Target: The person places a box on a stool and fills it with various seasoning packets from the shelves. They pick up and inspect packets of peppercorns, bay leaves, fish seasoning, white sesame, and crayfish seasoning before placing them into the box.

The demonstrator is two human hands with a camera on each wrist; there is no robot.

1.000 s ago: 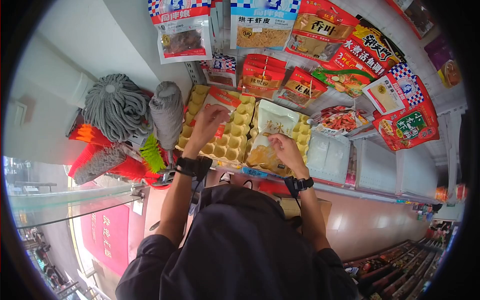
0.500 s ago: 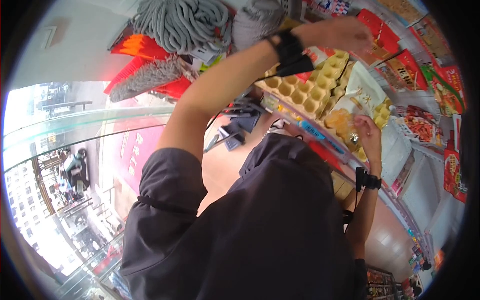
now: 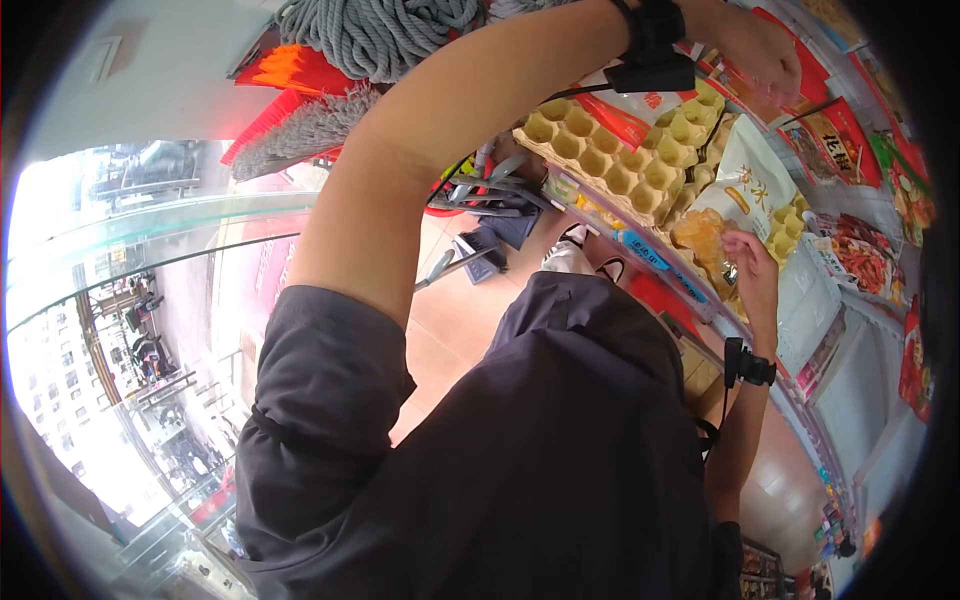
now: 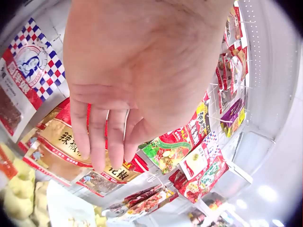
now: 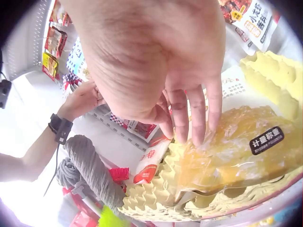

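The left hand (image 3: 755, 55) reaches up across the red hanging pouches. In the left wrist view this hand (image 4: 142, 71) hangs its extended fingers before a chili powder pouch (image 4: 59, 144) and a second red pouch (image 4: 97, 182); contact cannot be told. A white bag of yellow lumps (image 3: 745, 185) lies on pale yellow egg trays (image 3: 600, 165). At its lower right edge is the right hand (image 3: 755, 285), fingers loosely bent. The right wrist view has that hand (image 5: 161, 61) with its fingers over the clear part of the bag (image 5: 236, 146), seemingly resting on it.
A red and white packet (image 3: 640, 110) lies on the egg trays at the left. Grey mops (image 3: 375, 35) stand left of the shelf, with a dustpan (image 3: 480, 255) on the floor below. Further packets hang at the right, including a green and red one (image 3: 905, 190).
The head view has swung, so the shelf sits further right. The left hand has moved off the packet on the left tray to the hanging pouches. The right hand stays by the white bag.
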